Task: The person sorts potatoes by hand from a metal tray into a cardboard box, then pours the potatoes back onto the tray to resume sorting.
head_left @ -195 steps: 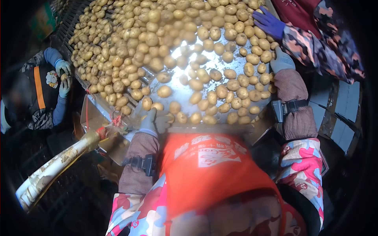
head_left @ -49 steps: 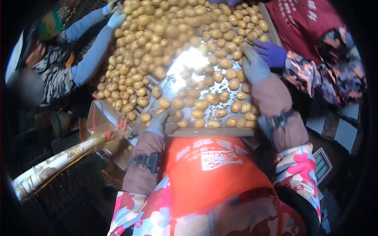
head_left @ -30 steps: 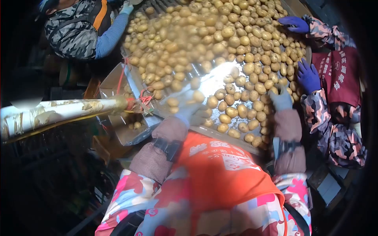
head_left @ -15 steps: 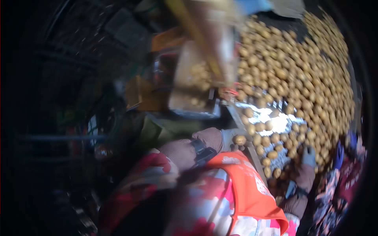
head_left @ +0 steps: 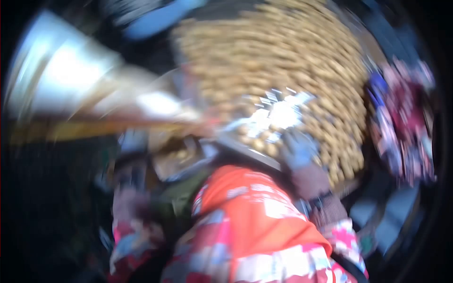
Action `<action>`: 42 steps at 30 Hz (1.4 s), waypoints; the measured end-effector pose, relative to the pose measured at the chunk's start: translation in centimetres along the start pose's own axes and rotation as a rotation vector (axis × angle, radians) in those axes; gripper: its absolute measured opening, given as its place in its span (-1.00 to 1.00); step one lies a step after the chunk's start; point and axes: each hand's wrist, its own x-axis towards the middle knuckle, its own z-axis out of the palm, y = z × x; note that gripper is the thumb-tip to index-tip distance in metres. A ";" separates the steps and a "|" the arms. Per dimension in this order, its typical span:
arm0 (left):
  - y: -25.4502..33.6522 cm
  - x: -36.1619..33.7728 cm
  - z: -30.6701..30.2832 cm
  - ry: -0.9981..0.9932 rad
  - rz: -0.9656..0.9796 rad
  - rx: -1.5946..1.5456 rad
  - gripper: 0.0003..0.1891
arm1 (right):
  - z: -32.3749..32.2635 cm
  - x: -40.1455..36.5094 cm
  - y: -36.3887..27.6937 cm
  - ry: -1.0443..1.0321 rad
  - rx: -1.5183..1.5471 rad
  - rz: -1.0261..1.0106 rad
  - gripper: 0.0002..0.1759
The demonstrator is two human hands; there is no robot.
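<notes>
Motion blurs the whole head view. My right hand, in a grey-blue glove, is over the near edge of a large spread of yellow-brown potatoes; its fingers are smeared. At the left, my left hand, gloved the same way, is beside a box with a few potatoes in it. Blur hides the left fingers and anything they hold. A few loose potatoes lie in the bright patch, between my right hand and the metal edge.
A large pale, shiny form with a yellow-brown bar crosses the upper left, heavily blurred. Another person in patterned sleeves and a dark red garment is at the right side of the potatoes. A blue object shows at the top.
The view has swung left. My left hand has left the table edge, where a potato was at its fingers, and is now out beside the box. My right hand remains among the potatoes.
</notes>
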 end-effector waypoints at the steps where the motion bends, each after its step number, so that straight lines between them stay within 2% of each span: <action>1: -0.9 1.8 2.9 -0.157 -0.172 0.037 -0.58 | 0.7 -0.8 0.0 0.006 0.020 0.111 -0.53; 2: -2.3 3.0 5.4 -0.295 -0.343 0.077 -0.56 | 0.7 -1.2 -0.5 0.140 0.017 0.143 -0.60; 4: -4.9 4.3 9.5 -0.446 -0.519 0.186 -0.54 | 1.1 -2.6 -0.6 0.220 -0.071 0.160 -0.52; 7: -9.6 2.3 17.5 -0.519 -0.484 0.389 -0.53 | 1.4 -6.1 -0.4 0.140 -0.152 0.265 -0.41; 8: -10.8 0.9 23.1 -0.514 -0.489 0.468 -0.49 | 0.3 -7.2 2.4 0.193 -0.082 0.323 -0.41; 9: -11.6 0.3 26.7 -0.560 -0.395 0.561 -0.43 | 0.3 -8.8 3.6 0.257 -0.038 0.367 -0.41; 11: -13.4 1.8 30.2 -0.551 -0.391 0.547 -0.45 | 1.4 -11.9 5.9 0.368 -0.018 0.434 -0.44; 14: -15.7 0.6 36.0 -0.414 -0.298 0.642 -0.45 | -0.4 -14.8 6.6 0.349 0.013 0.488 -0.49; 17: -16.5 0.0 38.3 -0.347 -0.250 0.719 -0.41 | -0.8 -18.0 7.5 0.177 -0.055 0.644 -0.57; 20: -16.9 0.3 38.9 -0.314 -0.278 0.680 -0.40 | -3.9 -19.5 8.2 0.238 -0.035 0.596 -0.72; 22: -17.0 1.0 38.4 -0.316 -0.280 0.686 -0.38 | -5.1 -18.5 10.3 -0.167 -0.103 0.986 -0.79; 24: -16.9 1.8 37.5 -0.356 -0.296 0.733 -0.35 | -6.2 -20.0 14.5 0.104 -0.213 0.986 -0.77; 26: -17.0 3.2 36.8 -0.345 -0.272 0.767 -0.36 | -9.0 -18.4 19.2 0.307 -0.185 0.906 -0.69; 28: -17.3 3.6 36.5 -0.312 -0.269 0.739 -0.38 | -7.4 -16.7 25.4 0.409 -0.168 0.817 -0.61; 31: -17.4 3.2 37.3 -0.277 -0.251 0.699 -0.41 | -4.9 -8.7 23.0 0.183 -0.396 1.042 -0.43; 33: -17.2 2.5 37.6 -0.253 -0.259 0.699 -0.42 | -3.2 -4.3 17.3 -0.143 -0.354 0.878 -0.24; 35: -17.1 2.1 38.4 -0.242 -0.265 0.688 -0.42 | -0.5 -3.3 11.6 0.036 -0.289 0.773 -0.13; 38: -17.4 2.8 37.8 -0.237 -0.269 0.644 -0.43 | -1.5 -5.8 6.2 -0.127 0.054 0.504 -0.34; 40: -17.6 4.3 36.7 -0.239 -0.307 0.605 -0.44 | -1.2 -9.1 6.3 -0.187 0.384 0.340 -0.47; 41: -17.6 4.9 36.3 -0.233 -0.321 0.579 -0.44 | 0.1 -11.1 7.5 -0.019 0.526 0.454 -0.55; 42: -17.7 5.1 36.0 -0.230 -0.319 0.564 -0.44 | -0.9 -11.9 10.3 0.017 0.427 0.548 -0.61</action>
